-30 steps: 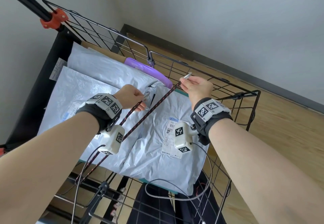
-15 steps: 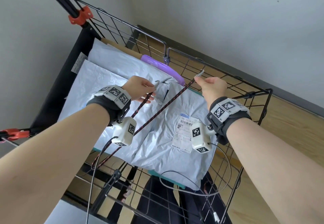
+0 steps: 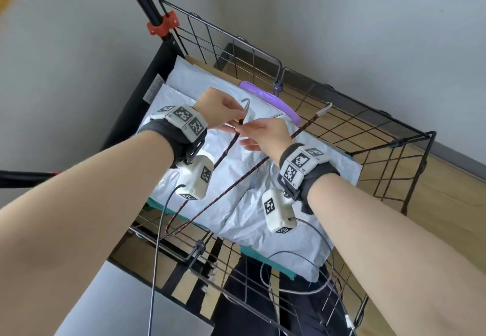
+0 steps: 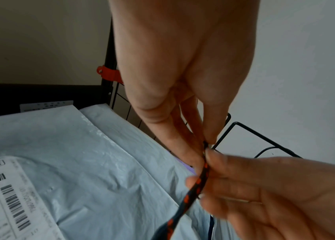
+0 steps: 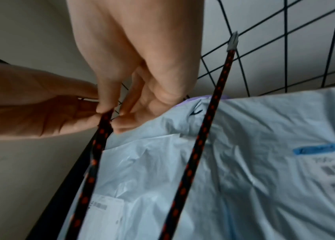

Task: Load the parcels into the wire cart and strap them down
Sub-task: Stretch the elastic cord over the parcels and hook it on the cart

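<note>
Grey plastic mailer parcels [image 3: 236, 177] lie stacked in the black wire cart [image 3: 342, 93], with a purple parcel [image 3: 271, 99] at the back. A black bungee cord with red dots [image 3: 226, 151] runs over them in two strands. My left hand [image 3: 240, 117] pinches the left strand just below its bare metal hook [image 3: 246, 102]. My right hand [image 3: 243, 135] pinches the same strand [image 4: 203, 172] right under the left fingers [image 4: 209, 136]. The other strand [image 5: 203, 129] stretches to its metal end [image 5: 233, 42], which sits at the far wire wall, held by neither hand.
A black pole with a red clamp [image 3: 161, 24] stands at the cart's far left corner, close to the wall. Wooden floor [image 3: 434, 204] lies to the right. Sensor cables [image 3: 302, 291] hang over the near wire rim [image 3: 200, 246]. A grey surface [image 3: 131, 309] sits at lower left.
My right hand has let go of the right strand's metal end, which stays at the far wire wall, and has crossed left to pinch the strand held by my left hand.
</note>
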The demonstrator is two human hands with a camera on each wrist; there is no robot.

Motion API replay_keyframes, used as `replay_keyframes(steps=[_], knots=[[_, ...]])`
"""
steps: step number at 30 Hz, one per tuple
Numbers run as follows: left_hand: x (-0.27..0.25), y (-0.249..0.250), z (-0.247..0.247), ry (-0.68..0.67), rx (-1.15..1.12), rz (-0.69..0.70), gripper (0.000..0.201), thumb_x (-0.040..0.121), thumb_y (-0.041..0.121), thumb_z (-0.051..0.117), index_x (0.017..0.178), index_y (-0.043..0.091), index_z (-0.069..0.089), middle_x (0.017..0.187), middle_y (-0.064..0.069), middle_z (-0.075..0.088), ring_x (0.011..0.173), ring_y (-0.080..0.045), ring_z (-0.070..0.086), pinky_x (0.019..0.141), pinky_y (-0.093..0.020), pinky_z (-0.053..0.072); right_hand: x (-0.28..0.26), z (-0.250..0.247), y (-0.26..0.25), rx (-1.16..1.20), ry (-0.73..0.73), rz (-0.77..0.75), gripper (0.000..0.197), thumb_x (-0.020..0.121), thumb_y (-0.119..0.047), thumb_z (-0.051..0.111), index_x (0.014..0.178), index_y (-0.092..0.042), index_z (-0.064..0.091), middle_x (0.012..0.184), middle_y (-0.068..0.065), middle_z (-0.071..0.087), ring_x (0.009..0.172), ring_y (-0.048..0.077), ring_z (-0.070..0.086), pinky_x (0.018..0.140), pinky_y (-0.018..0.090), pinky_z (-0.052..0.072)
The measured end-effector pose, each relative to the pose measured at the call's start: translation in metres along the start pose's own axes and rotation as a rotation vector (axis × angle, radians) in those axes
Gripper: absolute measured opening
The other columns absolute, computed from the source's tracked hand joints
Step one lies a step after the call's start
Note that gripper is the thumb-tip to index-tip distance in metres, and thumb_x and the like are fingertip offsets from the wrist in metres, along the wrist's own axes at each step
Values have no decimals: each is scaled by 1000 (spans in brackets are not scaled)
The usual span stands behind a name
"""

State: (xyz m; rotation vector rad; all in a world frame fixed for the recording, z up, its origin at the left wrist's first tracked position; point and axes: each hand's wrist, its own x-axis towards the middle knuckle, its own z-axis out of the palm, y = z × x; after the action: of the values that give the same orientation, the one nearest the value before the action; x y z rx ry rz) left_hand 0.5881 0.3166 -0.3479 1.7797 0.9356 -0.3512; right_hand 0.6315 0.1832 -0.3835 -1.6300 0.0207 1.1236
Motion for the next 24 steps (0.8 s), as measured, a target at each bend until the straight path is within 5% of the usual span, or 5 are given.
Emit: replay_keyframes(steps=[4, 7, 12, 17, 24], knots=[[1, -6, -7, 59, -16, 29, 8, 82, 15, 71, 75, 11, 68, 75, -1, 67, 68, -12, 67, 67, -21, 59, 3, 16, -1, 69, 40, -90, 16, 81, -8, 73, 91, 3, 69, 76, 13, 64, 64, 18, 61, 68, 23, 56], [6, -10, -9, 62, -42, 50, 11, 82, 16, 71, 87, 7, 72, 76, 1, 66, 68, -7, 64, 63, -15, 57, 9, 19, -3, 100, 57, -102, 1, 84, -6, 68, 83, -5, 69, 74, 10, 65, 64, 17, 62, 68, 25, 57], [17, -11, -11, 72, -74, 64, 23, 81, 24, 72, 100, 10, 73, 91, -1, 71, 85, -13, 68, 77, -23, 58, 26, 19, -3, 249, 14, -35, 7, 89, -5, 61, 93, -7, 67, 92, 11, 69, 82, 19, 67, 77, 24, 57], [29, -21, -19, -34, -103, -103, 29, 79, 20, 75, 100, 2, 71, 95, -10, 73, 83, -16, 71, 75, -26, 59, 42, 21, -10, 273, 90, -29, 7, 87, 0, 62, 84, -4, 67, 83, 12, 68, 75, 21, 66, 74, 23, 58], [40, -19, -23, -95, -96, -124, 15, 79, 12, 74, 90, 1, 73, 85, -8, 74, 78, -15, 72, 72, -25, 59, 58, 22, -31, 214, 199, -61, 12, 85, 3, 64, 78, -7, 67, 74, 8, 67, 64, 15, 67, 68, 21, 58]])
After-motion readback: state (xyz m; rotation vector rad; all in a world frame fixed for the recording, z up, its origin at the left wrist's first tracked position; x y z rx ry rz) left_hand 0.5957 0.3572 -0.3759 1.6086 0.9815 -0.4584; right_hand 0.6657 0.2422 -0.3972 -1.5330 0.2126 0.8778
